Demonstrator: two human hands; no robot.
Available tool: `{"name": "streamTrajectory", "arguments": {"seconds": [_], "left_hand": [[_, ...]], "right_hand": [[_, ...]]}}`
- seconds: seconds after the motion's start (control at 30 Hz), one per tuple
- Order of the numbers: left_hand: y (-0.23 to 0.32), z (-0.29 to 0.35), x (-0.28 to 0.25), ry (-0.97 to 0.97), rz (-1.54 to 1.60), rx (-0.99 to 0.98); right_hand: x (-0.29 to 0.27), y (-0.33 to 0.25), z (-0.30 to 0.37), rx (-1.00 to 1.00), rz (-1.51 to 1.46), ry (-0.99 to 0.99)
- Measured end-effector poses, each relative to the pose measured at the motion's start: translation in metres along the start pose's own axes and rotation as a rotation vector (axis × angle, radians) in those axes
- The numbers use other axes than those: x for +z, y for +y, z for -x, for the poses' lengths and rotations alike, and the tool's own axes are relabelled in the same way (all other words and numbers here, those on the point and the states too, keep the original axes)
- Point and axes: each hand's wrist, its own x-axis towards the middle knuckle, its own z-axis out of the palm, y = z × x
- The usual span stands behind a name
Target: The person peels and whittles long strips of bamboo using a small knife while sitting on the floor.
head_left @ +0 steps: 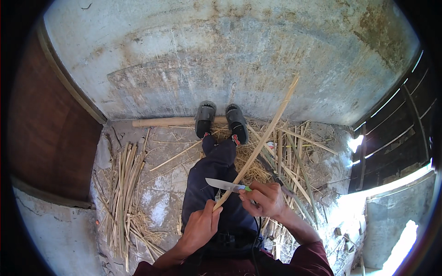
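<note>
My left hand [199, 228] is closed round the lower end of a long pale bamboo strip [263, 140], which slants up and away to the right past my legs. In my right hand [265, 201] is a knife [222, 184] with a green handle, its blade pointing left. The blade lies across the strip a little above my left hand. My right fingers wrap the handle and sit close beside the strip. Part of the handle is hidden by those fingers.
A pile of split strips [126, 184] lies on the floor to the left. More strips and shavings [252, 165] spread to the right. A thick pole [165, 122] lies along the stained wall [193, 60], by my dark shoes [206, 115]. Slatted boards [396, 133] stand at right.
</note>
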Motion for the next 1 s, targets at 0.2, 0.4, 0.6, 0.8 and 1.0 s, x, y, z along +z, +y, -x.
{"name": "streamTrajectory", "arguments": {"seconds": [0.2, 0.4, 0.6, 0.8, 1.0], "left_hand": [[-0.01, 0.018, -0.005, 0.041, -0.033, 0.017], [-0.008, 0.019, -0.009, 0.015, 0.002, -0.082], [-0.01, 0.021, -0.008, -0.027, -0.045, -0.05], [-0.014, 0.024, -0.004, 0.002, -0.095, -0.026], [-0.03, 0.039, 0.005, -0.039, -0.105, -0.015]], "right_hand": [[-0.024, 0.038, 0.001, 0.289, 0.0, 0.14], [-0.02, 0.037, 0.001, 0.27, -0.057, 0.127], [-0.023, 0.039, -0.014, 0.185, -0.029, 0.073], [-0.035, 0.066, -0.021, 0.149, 0.04, 0.086], [-0.068, 0.132, -0.019, 0.41, 0.085, 0.251]]}}
